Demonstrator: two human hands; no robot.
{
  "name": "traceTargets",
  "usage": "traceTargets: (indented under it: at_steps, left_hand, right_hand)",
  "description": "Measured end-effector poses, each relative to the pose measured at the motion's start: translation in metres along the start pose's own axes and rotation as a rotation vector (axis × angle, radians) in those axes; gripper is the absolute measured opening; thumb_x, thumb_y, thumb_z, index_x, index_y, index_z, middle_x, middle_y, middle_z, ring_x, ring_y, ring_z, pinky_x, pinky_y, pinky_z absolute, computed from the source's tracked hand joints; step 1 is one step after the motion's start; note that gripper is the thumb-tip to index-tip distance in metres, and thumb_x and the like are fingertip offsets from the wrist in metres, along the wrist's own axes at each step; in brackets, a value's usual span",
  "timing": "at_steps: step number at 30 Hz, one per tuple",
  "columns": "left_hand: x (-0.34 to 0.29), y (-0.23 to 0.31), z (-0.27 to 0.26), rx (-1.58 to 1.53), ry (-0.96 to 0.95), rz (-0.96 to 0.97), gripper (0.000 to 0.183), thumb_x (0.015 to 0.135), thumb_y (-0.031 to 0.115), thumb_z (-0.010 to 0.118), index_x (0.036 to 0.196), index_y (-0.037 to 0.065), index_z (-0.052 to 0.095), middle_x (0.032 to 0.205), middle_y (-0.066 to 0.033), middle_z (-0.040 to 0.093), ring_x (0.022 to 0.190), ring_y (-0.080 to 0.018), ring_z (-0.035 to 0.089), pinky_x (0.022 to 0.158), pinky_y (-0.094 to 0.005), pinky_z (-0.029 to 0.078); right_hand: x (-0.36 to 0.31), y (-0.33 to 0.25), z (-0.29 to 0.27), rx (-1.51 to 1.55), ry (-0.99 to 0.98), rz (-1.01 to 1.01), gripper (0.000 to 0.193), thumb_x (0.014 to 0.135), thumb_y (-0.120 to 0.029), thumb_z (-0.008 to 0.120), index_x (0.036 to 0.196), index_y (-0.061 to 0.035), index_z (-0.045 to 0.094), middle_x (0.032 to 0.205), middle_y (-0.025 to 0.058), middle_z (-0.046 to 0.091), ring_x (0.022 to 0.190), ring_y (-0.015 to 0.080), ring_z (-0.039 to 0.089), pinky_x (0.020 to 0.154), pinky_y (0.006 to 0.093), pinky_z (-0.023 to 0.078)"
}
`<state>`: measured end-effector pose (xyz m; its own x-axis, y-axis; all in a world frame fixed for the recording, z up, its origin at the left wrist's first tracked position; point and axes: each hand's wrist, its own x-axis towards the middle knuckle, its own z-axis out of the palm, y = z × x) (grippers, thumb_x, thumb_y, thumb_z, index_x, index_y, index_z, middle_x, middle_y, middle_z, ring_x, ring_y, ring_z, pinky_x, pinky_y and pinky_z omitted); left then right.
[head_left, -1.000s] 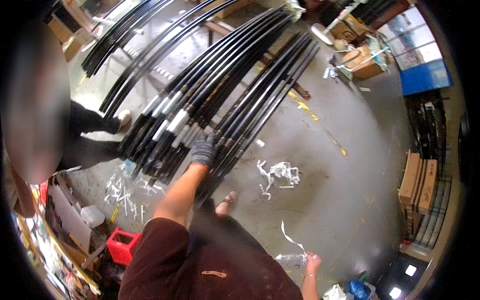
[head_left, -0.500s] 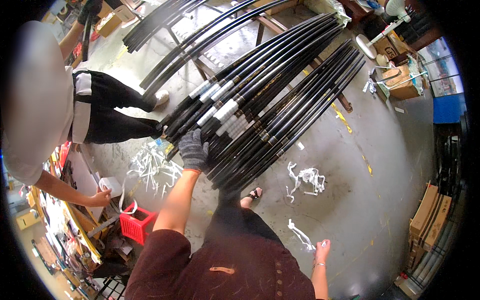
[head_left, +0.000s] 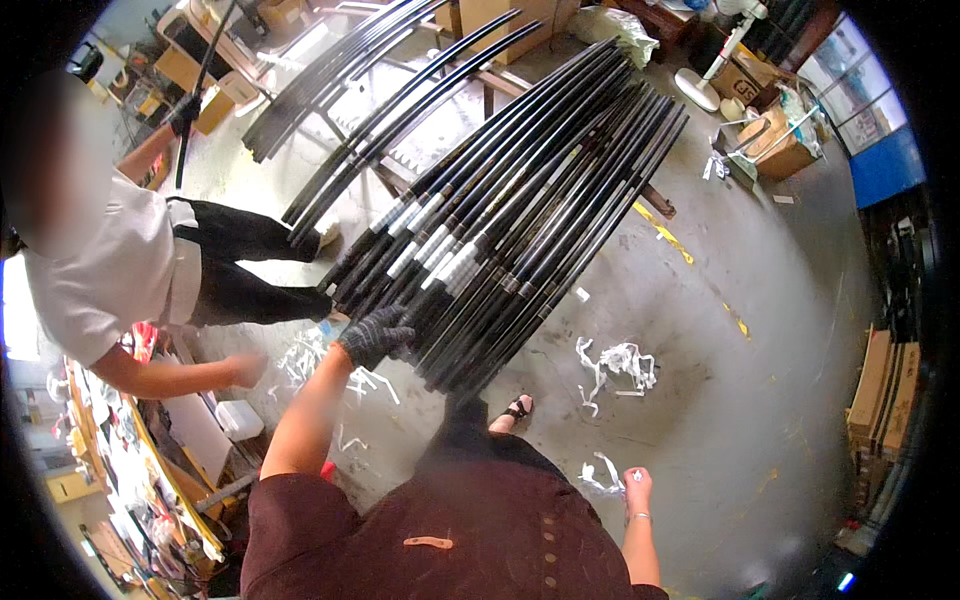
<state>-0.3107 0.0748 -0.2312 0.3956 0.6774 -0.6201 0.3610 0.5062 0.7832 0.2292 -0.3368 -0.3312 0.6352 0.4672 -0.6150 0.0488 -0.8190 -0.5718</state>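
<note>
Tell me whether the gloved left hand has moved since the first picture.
Yes: the gloved left hand has moved left, farther from the tangled white strips on the floor.

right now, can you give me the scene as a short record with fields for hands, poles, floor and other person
left hand: gloved, at the near ends of the black poles; grip unclear
right hand: bare, holding a white strip
poles: side by side, several with white wrapping
floor: tangled white strips, yellow tape
other person: standing left of the poles
</note>
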Motion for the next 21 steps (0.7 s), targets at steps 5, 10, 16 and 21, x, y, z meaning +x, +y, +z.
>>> traceTargets:
  at_steps: [5, 10, 16, 21]
  left_hand:
    - [-0.021, 0.043, 0.043, -0.267, -0.028, 0.055, 0.032, 0.086, 0.017, 0.068, 0.113, 0.003, 0.058, 0.080, -0.0023, 0.061, 0.066, -0.0119, 0.056, 0.060, -0.0281, 0.049]
    - [-0.013, 0.122, 0.114, -0.355, -0.262, 0.272, 0.041, 0.089, 0.026, 0.066, 0.122, 0.003, 0.056, 0.100, -0.0022, 0.061, 0.089, -0.0105, 0.058, 0.077, -0.0269, 0.050]
    - [-0.024, 0.193, 0.211, -0.638, -0.582, 0.310, 0.047, 0.088, 0.023, 0.068, 0.125, 0.000, 0.051, 0.098, -0.0087, 0.062, 0.081, -0.0193, 0.063, 0.073, -0.0349, 0.054]
    - [-0.026, 0.201, 0.255, -0.459, -0.551, 0.397, 0.051, 0.087, 0.029, 0.068, 0.127, 0.003, 0.052, 0.104, -0.0059, 0.063, 0.093, -0.0176, 0.061, 0.081, -0.0330, 0.052]
  right_hand:
    - [-0.001, -0.019, 0.032, 0.107, -0.023, -0.107, 0.010, 0.082, -0.015, 0.067, 0.083, -0.0093, 0.060, 0.066, -0.0033, 0.052, 0.055, 0.0077, 0.047, 0.045, 0.0251, 0.037]
    - [-0.016, -0.119, 0.043, 0.136, -0.141, -0.450, 0.018, 0.084, -0.015, 0.068, 0.098, -0.0043, 0.064, 0.086, 0.0011, 0.062, 0.076, 0.0104, 0.056, 0.069, 0.0261, 0.046]
    - [-0.100, -0.295, 0.030, 0.118, -0.403, -0.814, 0.044, 0.080, -0.021, 0.076, 0.116, -0.0018, 0.059, 0.111, 0.0072, 0.064, 0.107, 0.0139, 0.056, 0.086, 0.0288, 0.047]
    - [-0.123, -0.347, 0.027, 0.209, -0.205, -0.974, 0.040, 0.079, -0.029, 0.078, 0.101, -0.0005, 0.061, 0.082, 0.0078, 0.066, 0.074, 0.0130, 0.059, 0.064, 0.0289, 0.049]
